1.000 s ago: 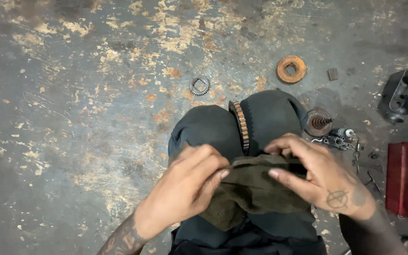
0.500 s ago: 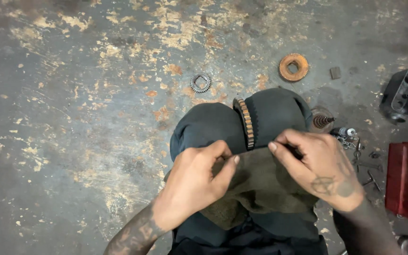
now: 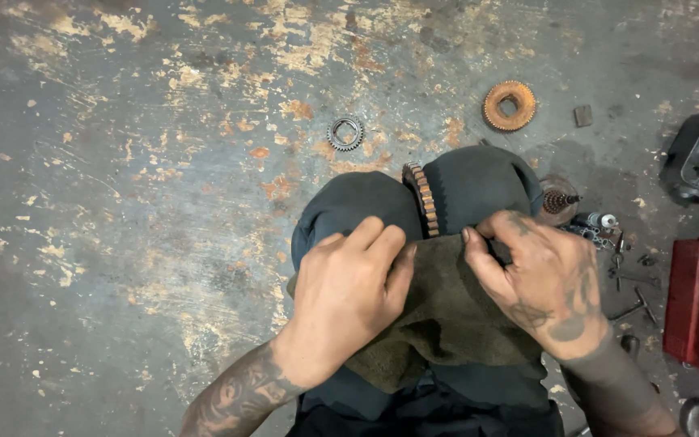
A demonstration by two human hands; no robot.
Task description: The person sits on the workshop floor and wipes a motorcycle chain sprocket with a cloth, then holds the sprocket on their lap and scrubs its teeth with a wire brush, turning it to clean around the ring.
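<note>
The left hand has its fingers curled together, pressing on a soft olive green cloth in the lower middle of the frame. The right hand pinches the same cloth at its top edge. Just above the fingers, between two dark knees, a rusty toothed metal gear stands on edge, its flat faces turned left and right. Both hands are about equally near it. More gears lie on the worn grey floor: a small grey one and an orange rusty one.

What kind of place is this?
Probably a repair workshop. A rusty gear and a small steel gear lie on the worn, stained floor, with bolts and small tools beside the person's knees.
</note>
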